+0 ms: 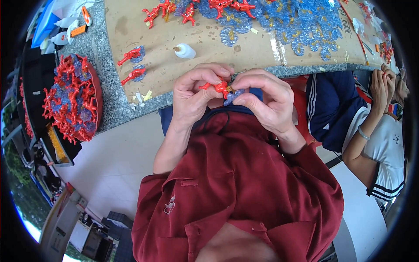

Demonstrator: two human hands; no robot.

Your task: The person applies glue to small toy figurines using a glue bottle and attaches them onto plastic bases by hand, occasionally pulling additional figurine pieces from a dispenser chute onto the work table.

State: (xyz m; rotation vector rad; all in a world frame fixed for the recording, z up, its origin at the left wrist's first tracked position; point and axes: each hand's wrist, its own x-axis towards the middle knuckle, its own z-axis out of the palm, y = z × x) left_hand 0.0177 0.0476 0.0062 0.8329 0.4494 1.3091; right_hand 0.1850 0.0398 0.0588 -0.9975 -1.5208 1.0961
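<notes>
Between my two hands, just off the near table edge, is a red toy figure (221, 88) with a translucent blue base (233, 97). My left hand (196, 89) pinches the red figure between thumb and fingers. My right hand (268, 97) pinches the blue base at the figure's other end, where a bit of yellow shows. Beyond my hands a small white bottle (185, 51) with a brownish tip lies on the cardboard (166, 74). Two red figures on blue bases (133, 56) lie to its left.
A red tray (97, 83) heaped with figures stands at the left. Loose red figures (188, 14) and a large pile of blue bases (297, 22) cover the far cardboard. Orange-handled tools (78, 30) lie at the far left. At the right sits a co-worker, hands (382, 87) raised.
</notes>
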